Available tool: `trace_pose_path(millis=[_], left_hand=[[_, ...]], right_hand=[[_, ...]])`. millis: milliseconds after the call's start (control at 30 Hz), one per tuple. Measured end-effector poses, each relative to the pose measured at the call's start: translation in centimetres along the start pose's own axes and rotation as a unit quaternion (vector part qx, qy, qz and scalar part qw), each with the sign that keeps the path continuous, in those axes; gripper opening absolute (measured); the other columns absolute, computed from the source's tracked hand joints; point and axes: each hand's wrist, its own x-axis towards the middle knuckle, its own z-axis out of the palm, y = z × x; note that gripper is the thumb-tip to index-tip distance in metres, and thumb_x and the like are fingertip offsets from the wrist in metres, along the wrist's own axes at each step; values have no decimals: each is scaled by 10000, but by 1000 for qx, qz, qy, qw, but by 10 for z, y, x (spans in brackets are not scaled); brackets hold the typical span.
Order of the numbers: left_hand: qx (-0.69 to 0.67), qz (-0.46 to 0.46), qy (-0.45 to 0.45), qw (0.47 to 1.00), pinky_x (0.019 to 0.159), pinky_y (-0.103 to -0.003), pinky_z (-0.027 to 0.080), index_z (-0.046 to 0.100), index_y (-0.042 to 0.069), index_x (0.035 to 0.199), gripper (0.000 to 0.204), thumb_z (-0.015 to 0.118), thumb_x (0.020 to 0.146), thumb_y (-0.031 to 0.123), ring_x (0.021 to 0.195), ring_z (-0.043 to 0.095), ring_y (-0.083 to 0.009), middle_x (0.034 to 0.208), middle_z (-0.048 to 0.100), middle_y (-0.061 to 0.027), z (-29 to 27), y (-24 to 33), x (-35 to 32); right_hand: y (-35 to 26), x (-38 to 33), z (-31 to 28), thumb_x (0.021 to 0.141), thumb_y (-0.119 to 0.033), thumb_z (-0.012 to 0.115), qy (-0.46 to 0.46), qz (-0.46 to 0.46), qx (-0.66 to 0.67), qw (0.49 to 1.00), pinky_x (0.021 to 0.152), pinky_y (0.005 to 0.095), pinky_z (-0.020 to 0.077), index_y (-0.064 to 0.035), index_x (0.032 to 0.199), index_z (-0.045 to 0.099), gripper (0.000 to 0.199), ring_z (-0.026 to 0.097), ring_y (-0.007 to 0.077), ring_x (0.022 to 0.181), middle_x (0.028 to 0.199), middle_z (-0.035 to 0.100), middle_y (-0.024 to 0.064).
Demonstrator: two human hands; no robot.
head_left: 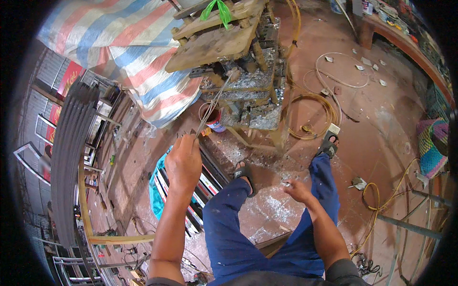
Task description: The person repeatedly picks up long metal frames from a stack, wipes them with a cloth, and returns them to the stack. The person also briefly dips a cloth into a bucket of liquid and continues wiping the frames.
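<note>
My left hand point(184, 161) is closed around several thin grey metal rods point(210, 110). They slant up and away, their far ends reaching the stepped stand point(260, 105) of wood and metal, which is littered with silvery scraps. A wooden board point(214, 50) tops that stand, with a green plastic strip point(218, 12) on it. Below the rods sits a small bucket point(217, 125), partly behind them. Lower and to the right, my right hand point(298, 191) hangs above the floor between my knees, fingers curled. Something small and pale shows at its fingertips, too small to name.
Long dark and white metal bars point(205, 183) lie beside my left leg. A striped tarp point(138, 52) hangs at the far left, near a stack of dark profiles point(71, 157). Coiled yellow hose point(312, 117) rests right of the stand. A woven basket point(431, 148) stands far right.
</note>
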Motion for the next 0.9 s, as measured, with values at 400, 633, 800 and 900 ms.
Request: trace_pose_path(millis=[400,633,800,900], left_hand=[[-119,-105,29,987,688,-421,530,684,2,997,98,697,942,82,719,672,-360,840,696,-203,0,-3,16],[-281,-241,-37,928,612,-301,452,706,-18,991,152,730,965,130,666,566,-91,725,635,-29,-1,-6,3],[-339,-326,-54,881,601,-275,421,716,-13,989,133,729,972,118,661,506,-58,738,642,0,-8,4,-14],[-290,-278,-41,915,628,-291,456,718,-22,1005,137,725,970,110,668,560,-89,753,675,-41,-10,10,-14]], right_hand=[[-4,-2,-4,958,-342,733,14,25,-2,1000,942,428,557,-77,1333,695,461,723,346,1105,1201,744,235],[-13,-5,-8,950,-377,720,2,41,-26,999,1014,460,534,-75,1343,686,497,690,411,1180,1255,721,255],[-3,-1,-3,956,-484,751,4,23,-36,999,969,415,528,-40,1383,655,624,692,323,1112,1198,730,234],[1,2,2,957,-490,752,9,11,-26,1000,943,397,533,-60,1392,655,619,695,292,1084,1160,739,212]])
